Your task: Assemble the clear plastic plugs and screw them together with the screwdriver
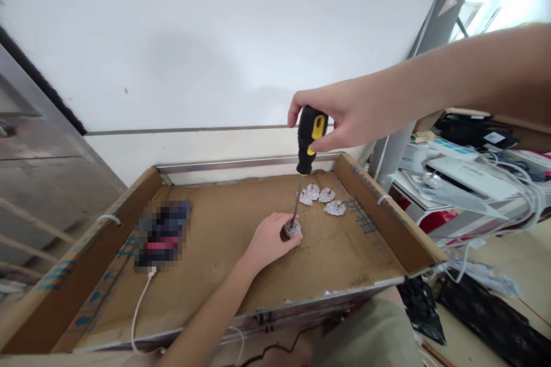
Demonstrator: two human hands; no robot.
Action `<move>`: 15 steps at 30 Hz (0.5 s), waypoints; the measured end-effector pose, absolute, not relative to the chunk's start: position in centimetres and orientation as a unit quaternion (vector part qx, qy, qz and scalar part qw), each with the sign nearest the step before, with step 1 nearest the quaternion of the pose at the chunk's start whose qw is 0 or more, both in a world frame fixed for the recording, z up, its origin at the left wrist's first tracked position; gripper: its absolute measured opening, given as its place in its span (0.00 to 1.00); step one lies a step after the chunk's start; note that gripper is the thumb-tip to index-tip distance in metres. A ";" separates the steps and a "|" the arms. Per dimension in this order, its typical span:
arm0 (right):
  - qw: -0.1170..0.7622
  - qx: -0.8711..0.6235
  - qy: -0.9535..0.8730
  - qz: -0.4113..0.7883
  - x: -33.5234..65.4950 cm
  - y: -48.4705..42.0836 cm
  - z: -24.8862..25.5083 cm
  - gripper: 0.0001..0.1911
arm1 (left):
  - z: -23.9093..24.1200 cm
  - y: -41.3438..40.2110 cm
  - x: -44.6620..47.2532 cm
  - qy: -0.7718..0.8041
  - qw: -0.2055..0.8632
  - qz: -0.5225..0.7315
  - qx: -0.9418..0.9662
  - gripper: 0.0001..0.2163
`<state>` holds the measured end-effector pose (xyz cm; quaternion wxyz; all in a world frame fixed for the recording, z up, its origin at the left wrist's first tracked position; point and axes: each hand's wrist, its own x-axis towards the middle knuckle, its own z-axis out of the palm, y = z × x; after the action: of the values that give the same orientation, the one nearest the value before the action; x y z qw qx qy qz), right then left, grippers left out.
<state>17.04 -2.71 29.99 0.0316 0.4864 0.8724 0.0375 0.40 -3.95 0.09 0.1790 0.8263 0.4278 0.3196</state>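
Note:
My right hand [348, 114] is closed around the black and yellow handle of a screwdriver [309, 140], held upright with its shaft pointing down. The tip rests in a small white plastic part [294, 230] on the cardboard tray [374, 223]. My left hand [270, 239] is closed on that part and steadies it on the tray floor. Three similar white parts [323, 198] lie just behind, toward the tray's far right corner.
A blurred dark object [161, 235] with a white cable [140, 304] lies on the tray's left side. Papers, white cables and boxes [477, 178] crowd the surface at right. A white wall rises behind the tray; a metal cabinet [38, 172] stands at left.

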 end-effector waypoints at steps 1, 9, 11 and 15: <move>0.028 0.500 0.864 0.061 17.0 -2.9 29.9 0.21 | 0.1 -4.0 0.4 0.425 0.177 0.318 0.829 0.16; 0.057 0.518 0.853 0.010 16.8 -3.3 30.3 0.26 | 0.0 -3.9 0.4 0.426 0.173 0.318 0.829 0.17; 0.073 0.547 0.833 0.030 16.6 -3.6 30.4 0.23 | 0.0 -3.9 0.4 0.430 0.174 0.316 0.828 0.15; 0.073 0.574 0.795 0.179 16.4 -4.1 30.4 0.31 | -0.2 -3.7 0.3 0.440 0.174 0.312 0.824 0.12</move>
<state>16.37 -4.12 30.41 0.0735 0.5744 0.7953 0.1792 0.35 -3.74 -0.18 0.1744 0.8238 0.4400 0.3119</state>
